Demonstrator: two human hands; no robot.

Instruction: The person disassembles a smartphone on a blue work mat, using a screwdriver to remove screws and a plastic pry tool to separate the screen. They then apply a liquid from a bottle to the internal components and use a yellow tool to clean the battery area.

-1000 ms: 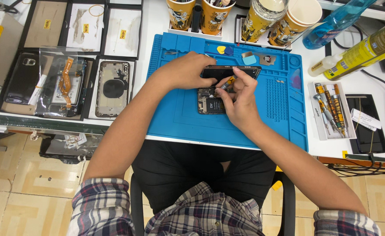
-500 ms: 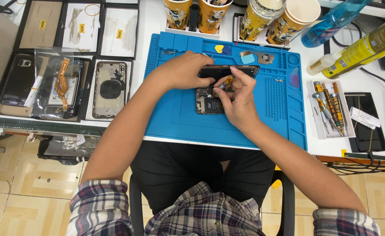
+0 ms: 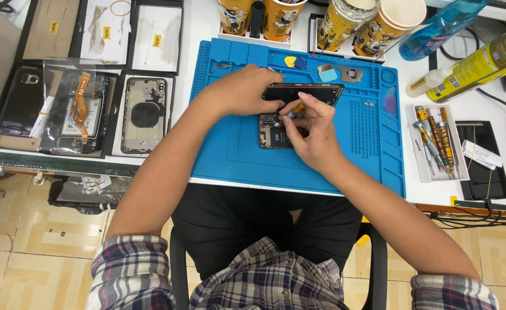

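An opened phone body (image 3: 273, 135) lies on the blue work mat (image 3: 230, 155), its insides showing. Its black screen panel (image 3: 316, 92) is tilted up at the far side. My left hand (image 3: 244, 92) holds that panel by its left end. My right hand (image 3: 313, 129) is over the phone's right side and pinches a small yellow-handled tool (image 3: 296, 109) whose tip points into the phone's upper part. Much of the phone is hidden under my right hand.
A white tray of screwdrivers (image 3: 434, 143) sits right of the mat. Cups (image 3: 379, 23) and bottles (image 3: 482, 63) line the back edge. Left of the mat lie a phone back housing (image 3: 144, 115), bagged parts (image 3: 75, 112) and black trays. Small picks (image 3: 290, 60) rest on the mat's top.
Both hands stay on the phone. The view has drifted slightly, and my right hand's fingers have shifted a little with the tool.
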